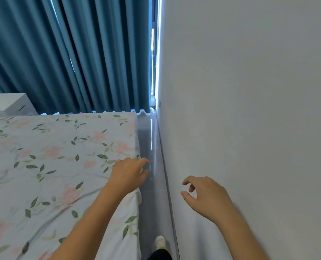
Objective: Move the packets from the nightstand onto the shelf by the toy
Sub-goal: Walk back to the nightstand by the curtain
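From the head view, both my hands are out in front of me and neither grip carries anything. My left hand (128,172) hangs over the near corner of the bed with the pale floral sheet of pink blossoms and green leaves (58,156), fingers loosely curled and pointing forward over the edge; I cannot tell whether it touches the sheet. My right hand (202,194) is held in the air in front of the plain pale grey wall (249,91), its fingers loosely hooked, thumb and forefinger apart with nothing between them.

Between my two hands runs a narrow strip of glossy grey floor (150,139), with the bed to the left of it and the wall's skirting to the right. Below my right grip, at the bottom edge, my white shoe (160,242) stands on that floor under a black trouser leg (160,255).

Far ahead of my left grip hang long teal pleated curtains (71,53), with a bright slit of daylight where they meet the wall. Well beyond my left hand, at the far left past the bed, stands the white boxy nightstand (9,105). Something pale and patterned lies on its top at the frame edge, too blurred to name, so I cannot say whether the packets are there.
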Demonstrator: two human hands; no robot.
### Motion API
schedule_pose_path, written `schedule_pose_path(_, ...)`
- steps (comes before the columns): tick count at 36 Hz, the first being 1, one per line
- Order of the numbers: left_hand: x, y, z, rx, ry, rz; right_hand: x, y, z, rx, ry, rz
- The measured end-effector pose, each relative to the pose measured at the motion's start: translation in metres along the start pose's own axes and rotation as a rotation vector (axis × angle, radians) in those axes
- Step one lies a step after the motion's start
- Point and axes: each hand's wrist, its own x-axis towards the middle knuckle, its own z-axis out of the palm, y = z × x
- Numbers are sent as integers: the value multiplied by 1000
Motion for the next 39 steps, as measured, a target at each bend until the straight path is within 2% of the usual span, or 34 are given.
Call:
schedule_pose_path(6, 45, -34, 6, -18, 21, -110, 78, 8, -12, 4, -7, -58)
schedule_pose_path(12, 119, -82, 37, -54, -12, -196, 189, 25, 2, 23, -82, -22)
schedule_pose_path(19, 259, -165, 65, -51, -106, -238, 380, 27, 11, -16, -127, -45)
schedule_pose_path(25, 375, -242, 38, -107, -121, -265, 547, 7, -6, -47, -122, -71)
schedule_pose_path(32, 480, -312, 14, -77, -105, -294, 698, -8, -24, -112, -119, -120)
schedule_pose_path(39, 580, -366, 24, -132, -195, -335, 854, -17, -8, -102, -193, -175)
